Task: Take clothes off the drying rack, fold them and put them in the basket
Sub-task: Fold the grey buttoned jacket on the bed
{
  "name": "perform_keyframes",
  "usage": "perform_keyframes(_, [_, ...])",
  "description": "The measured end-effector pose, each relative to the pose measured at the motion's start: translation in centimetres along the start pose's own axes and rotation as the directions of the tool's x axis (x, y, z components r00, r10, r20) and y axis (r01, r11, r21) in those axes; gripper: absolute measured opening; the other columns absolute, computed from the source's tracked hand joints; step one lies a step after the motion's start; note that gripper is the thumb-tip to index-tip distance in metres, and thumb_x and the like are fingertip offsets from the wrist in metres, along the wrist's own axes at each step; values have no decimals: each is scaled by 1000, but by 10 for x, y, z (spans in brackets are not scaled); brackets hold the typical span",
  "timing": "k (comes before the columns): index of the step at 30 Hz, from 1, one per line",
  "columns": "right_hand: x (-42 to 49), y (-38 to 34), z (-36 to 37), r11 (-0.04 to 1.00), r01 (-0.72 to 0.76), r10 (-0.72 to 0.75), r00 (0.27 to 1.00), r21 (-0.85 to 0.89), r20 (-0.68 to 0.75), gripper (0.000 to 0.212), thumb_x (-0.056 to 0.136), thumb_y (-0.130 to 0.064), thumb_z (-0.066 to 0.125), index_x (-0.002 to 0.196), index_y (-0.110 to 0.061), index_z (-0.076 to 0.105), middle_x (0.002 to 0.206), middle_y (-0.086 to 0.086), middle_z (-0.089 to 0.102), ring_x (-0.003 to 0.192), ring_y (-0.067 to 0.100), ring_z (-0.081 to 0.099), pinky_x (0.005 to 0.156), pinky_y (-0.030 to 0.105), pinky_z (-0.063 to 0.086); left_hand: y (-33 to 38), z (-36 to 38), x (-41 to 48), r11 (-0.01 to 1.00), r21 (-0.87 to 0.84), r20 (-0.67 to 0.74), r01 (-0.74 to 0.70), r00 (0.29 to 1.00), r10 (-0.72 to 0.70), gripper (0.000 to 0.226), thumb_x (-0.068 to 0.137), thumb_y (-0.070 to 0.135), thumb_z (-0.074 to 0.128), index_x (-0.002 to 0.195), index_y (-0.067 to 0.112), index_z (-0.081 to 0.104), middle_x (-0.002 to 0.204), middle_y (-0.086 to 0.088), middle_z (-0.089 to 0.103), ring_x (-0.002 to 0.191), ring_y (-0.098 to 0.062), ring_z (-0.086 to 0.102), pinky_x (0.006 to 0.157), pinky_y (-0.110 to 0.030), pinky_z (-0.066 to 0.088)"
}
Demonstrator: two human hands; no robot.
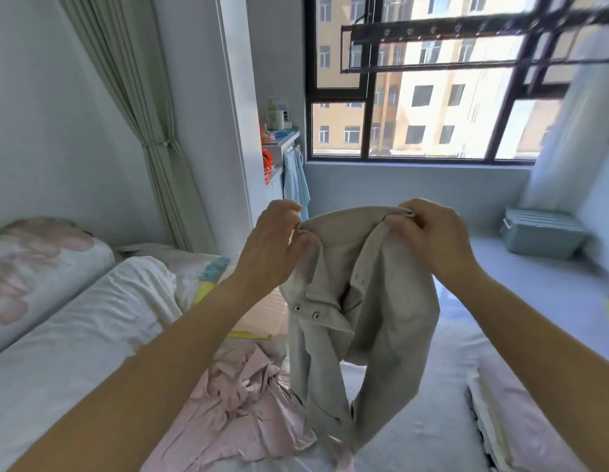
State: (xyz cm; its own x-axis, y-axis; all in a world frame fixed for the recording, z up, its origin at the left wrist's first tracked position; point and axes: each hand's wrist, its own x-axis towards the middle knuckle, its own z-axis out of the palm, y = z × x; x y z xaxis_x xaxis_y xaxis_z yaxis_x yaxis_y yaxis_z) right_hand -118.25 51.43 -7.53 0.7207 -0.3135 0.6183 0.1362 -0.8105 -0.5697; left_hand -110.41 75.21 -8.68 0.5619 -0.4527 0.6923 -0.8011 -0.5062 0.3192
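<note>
A beige shirt point(364, 301) with snap buttons hangs in the air over the bed, held up by its top edge. My left hand point(272, 243) pinches the shirt's upper left corner. My right hand point(429, 233) pinches its upper right corner. The lower part of the shirt droops down onto a crumpled pink garment point(235, 410) lying on the bed. The dark ceiling drying rack point(432, 32) hangs by the window at the top right, with no clothes visible on it. A grey-blue slatted basket point(541, 233) sits on the floor at the right.
The bed point(432, 420) with pale sheets fills the lower view, with a white duvet point(75, 335) and a flowered pillow point(30, 260) at left. A large window point(415, 114), a curtain point(153, 131) and a shelf point(279, 137) with small items stand behind.
</note>
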Motion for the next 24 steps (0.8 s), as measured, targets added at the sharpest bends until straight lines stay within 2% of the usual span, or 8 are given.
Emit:
perform_keyframes(3, [4, 3, -12, 1000, 1, 0, 999, 8, -34, 16, 90, -30, 63, 81, -17, 64, 72, -3, 60, 67, 10, 51, 62, 11, 34, 18, 11, 9, 972, -228, 99, 58, 994, -36, 26, 97, 18, 51, 77, 20, 34, 77, 5, 48, 65, -2, 41, 60, -17, 31])
perform_keyframes(5, [2, 7, -21, 1000, 11, -11, 1000, 11, -27, 17, 90, -31, 63, 79, -18, 64, 71, -5, 60, 67, 7, 52, 65, 19, 37, 26, 18, 12, 972, -221, 120, 74, 992, -48, 34, 97, 18, 52, 74, 24, 28, 62, 7, 33, 52, -5, 34, 51, -17, 30])
perform_keyframes(8, [-5, 13, -32, 999, 37, -38, 998, -11, -55, 16, 85, -38, 66, 76, -25, 67, 69, -10, 60, 70, 8, 54, 75, 32, 42, 34, 26, 11, 988, -151, 75, 15, 997, -4, 33, 93, 26, 59, 76, 23, 31, 57, 5, 40, 48, -10, 39, 49, -19, 31])
perform_keyframes(10, [-11, 15, -40, 994, 63, -75, 987, -89, -140, 16, 81, -42, 69, 77, -27, 71, 74, -9, 55, 77, 11, 51, 83, 36, 41, 41, 27, 11, 983, -181, 31, 16, 999, -10, 33, 89, 31, 64, 77, 20, 35, 59, 0, 49, 49, -16, 44, 51, -20, 32])
perform_keyframes(14, [-29, 12, -57, 994, 87, -95, 985, -60, -146, 7, 86, -29, 69, 81, -24, 68, 83, -6, 60, 79, 9, 53, 77, 20, 42, 56, 20, 14, 961, -276, -6, 36, 999, -39, 22, 86, 31, 68, 94, 26, 48, 72, 13, 55, 58, 4, 52, 61, -10, 41])
perform_keyframes(17, [-47, 4, -71, 994, 110, -109, 988, 0, -105, 12, 89, -25, 64, 100, -27, 59, 71, 1, 61, 68, 12, 52, 68, 19, 43, 65, 8, 12, 951, -255, 38, -175, 981, 191, 33, 92, 23, 61, 122, 34, 52, 84, 15, 58, 72, 10, 55, 71, -6, 42])
perform_keyframes(20, [-67, -9, -91, 975, 220, -219, 975, 43, -30, 19, 89, -31, 55, 107, -37, 53, 84, -10, 63, 77, 8, 56, 72, 5, 37, 74, -6, 5, 881, -281, 32, -382, 913, 406, 19, 93, 19, 54, 102, 14, 70, 92, 18, 55, 83, 8, 53, 77, -6, 41])
perform_keyframes(24, [-92, -34, -126, 914, 398, -400, 916, 81, 12, 14, 89, -23, 53, 94, -31, 64, 99, -29, 63, 89, -8, 60, 80, 7, 41, 102, -38, -17, 856, -340, -37, -391, 914, 403, 13, 91, 17, 58, 96, 17, 70, 96, 14, 61, 87, 5, 60, 79, -10, 44])
